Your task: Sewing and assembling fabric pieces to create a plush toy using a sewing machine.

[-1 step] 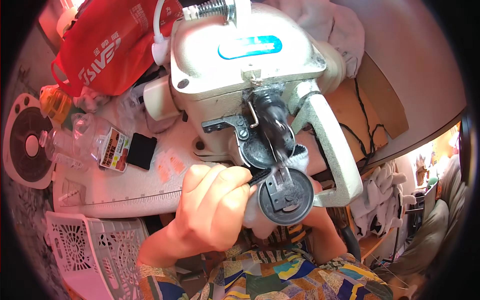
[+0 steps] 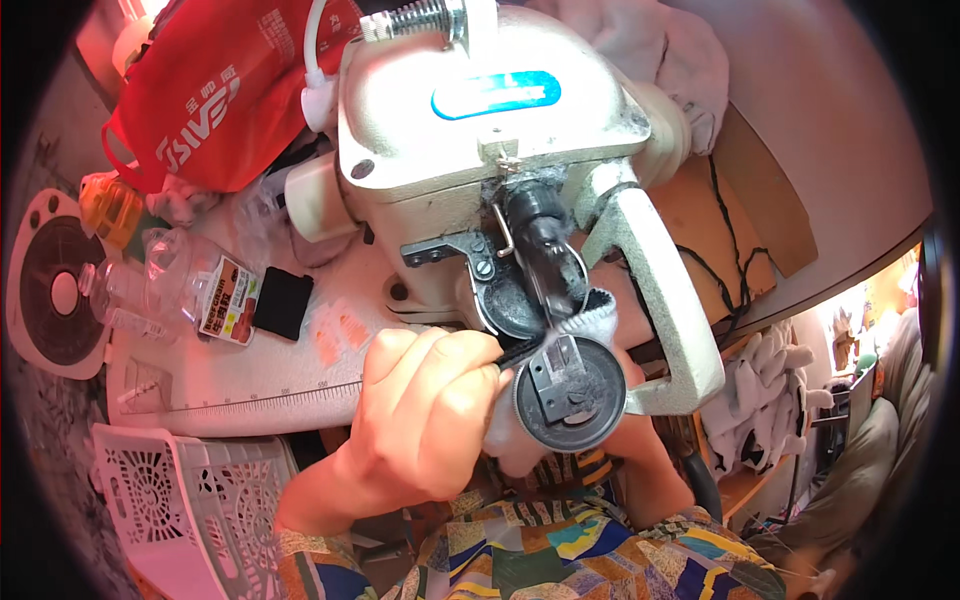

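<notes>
A cream-coloured industrial sewing machine (image 2: 430, 190) stands in front of me, its dark sewing head (image 2: 545, 270) above a round black feed disc (image 2: 590, 410). Fuzzy pale grey fabric (image 2: 598, 318) sticks out between head and disc. My left hand (image 2: 420, 410) is closed at the disc's left side, fingers curled. A thin dark strip (image 2: 518, 352) runs from its fingertips to the sewing point; whether it is fabric edge or a tool I cannot tell. My right hand (image 2: 630, 390) is behind the disc's right side, its fingers hidden by disc and fabric.
A thick curved machine arm (image 2: 675, 300) flanks the disc on the right. Left on the table (image 2: 260, 405) lie clear plastic bottles (image 2: 180, 280), a black square (image 2: 284, 303) and a red bag (image 2: 220, 100). A white plastic crate (image 2: 190, 500) stands below; grey plush pieces (image 2: 760, 400) lie at right.
The sewing head, blurred by motion before, now shows sharply. The pale fabric stands a little higher beside it. My left hand has hardly moved.
</notes>
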